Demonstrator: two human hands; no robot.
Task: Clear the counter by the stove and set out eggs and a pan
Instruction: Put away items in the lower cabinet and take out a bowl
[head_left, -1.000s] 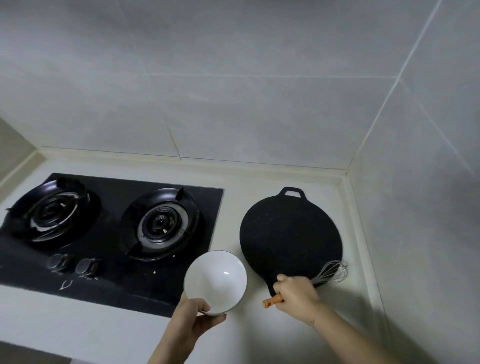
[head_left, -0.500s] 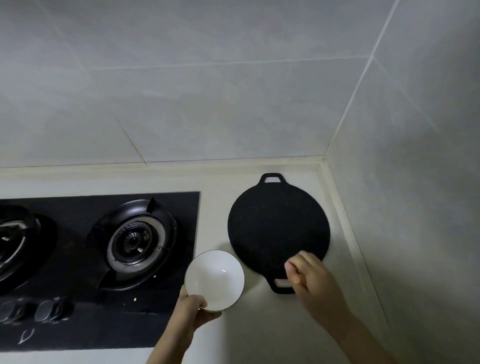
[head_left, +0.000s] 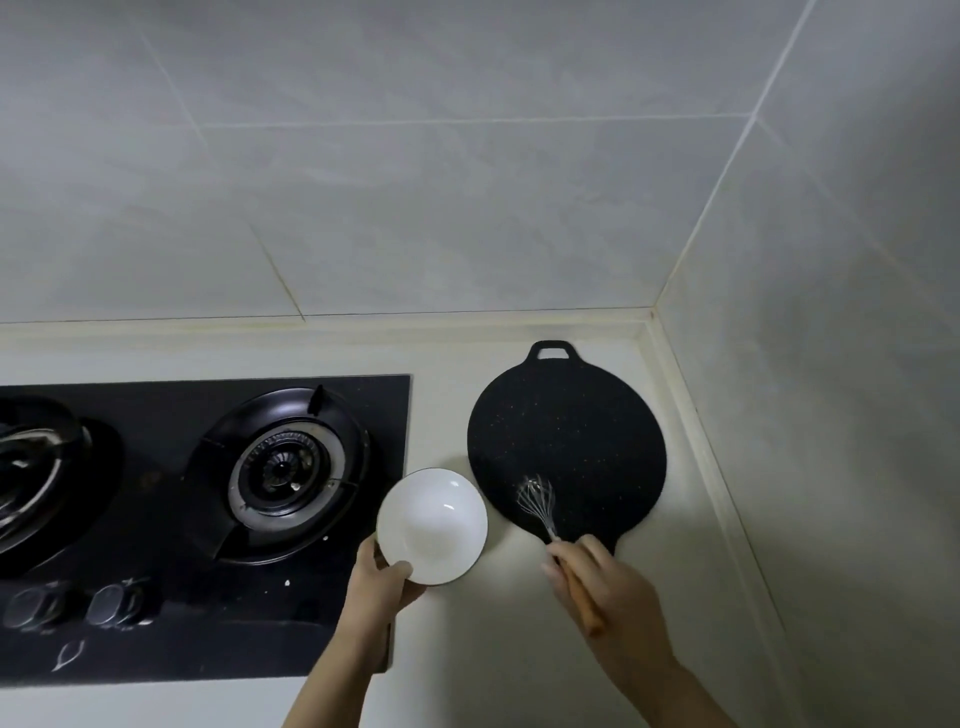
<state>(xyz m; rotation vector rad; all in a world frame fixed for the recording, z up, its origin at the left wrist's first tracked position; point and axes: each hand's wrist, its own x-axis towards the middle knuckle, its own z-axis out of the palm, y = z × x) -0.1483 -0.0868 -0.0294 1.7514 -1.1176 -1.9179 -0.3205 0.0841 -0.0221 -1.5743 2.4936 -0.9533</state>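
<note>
A flat round black pan (head_left: 566, 431) with a loop handle lies on the pale counter (head_left: 519, 623) to the right of the stove. My right hand (head_left: 608, 592) grips the wooden handle of a small wire whisk (head_left: 537, 501), whose wire head hangs over the pan's near edge. My left hand (head_left: 376, 582) holds an empty white bowl (head_left: 432, 525) by its near rim, between the stove and the pan. No eggs are in view.
A black gas stove (head_left: 156, 519) with two burners and two knobs fills the left. Tiled walls close the back and the right side, meeting in a corner just behind the pan.
My right hand has lifted the whisk so its wire head now points up over the pan; a second ago it lay by the pan's near right edge. The bowl stayed in my left hand.
</note>
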